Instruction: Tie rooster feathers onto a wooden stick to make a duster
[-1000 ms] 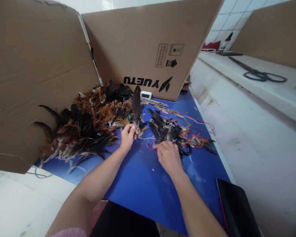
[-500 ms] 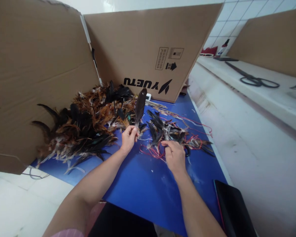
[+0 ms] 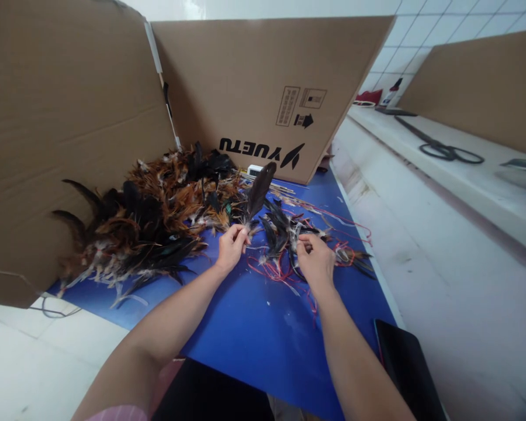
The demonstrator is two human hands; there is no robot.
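and here's the left hand [image 3: 231, 248], thumb and fingers pinching the long dark feather [image 3: 259, 190] by its base, just above the tabletop [image 3: 245, 327], between the big feather heap [image 3: 170, 204] and the smaller cluster [image 3: 277, 222]. over to the right hand [image 3: 316, 257], thumb and forefinger drawn together at a pale strip [image 3: 297, 230] in that cluster; whether it's truly gripped, i can't tell. danger here: the loose red string [image 3: 274, 270] lies tangled under the cluster, so one tug could snag it and drag feathers along. and that hold is low and narrow, so a brush against the cluster could twist the feather or bend its vane. its tip points up and away from the person, long axis leaning toward the right.
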